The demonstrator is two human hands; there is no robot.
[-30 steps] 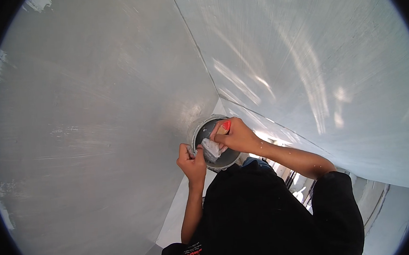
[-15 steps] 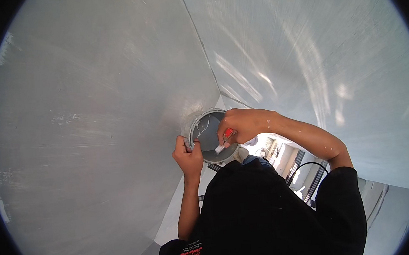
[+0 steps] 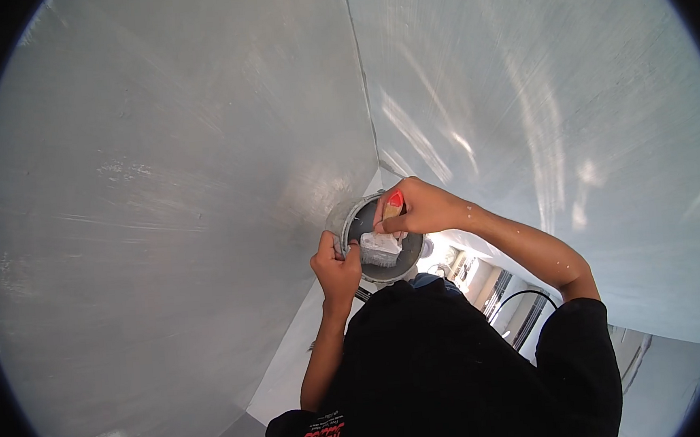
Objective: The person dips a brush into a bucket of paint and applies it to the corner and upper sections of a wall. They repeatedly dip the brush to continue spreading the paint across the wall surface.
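Observation:
My left hand (image 3: 338, 273) grips the near-left rim of a round bucket (image 3: 337, 218), its fingers wrapped over the edge. Dried white-grey smears coat the bucket. A paintbrush (image 3: 381, 249) is pinched in my right hand (image 3: 428, 205) over the bucket's mouth. Its handle is wooden with a red end, and its wide head, caked in white, points down into the bucket. The grey inside of the bucket shows around the brush head.
Two grey painted walls (image 3: 186, 189) meet at a corner seam (image 3: 366, 95) just beyond the bucket. Light streaks shine on the right wall (image 3: 489, 111). Below, past my right forearm, lie a dark curved cable (image 3: 526, 292) and bright floor clutter.
The brush has turned so its broad white head now faces me, further left inside the bucket. The bucket and both hands sit slightly further right in view.

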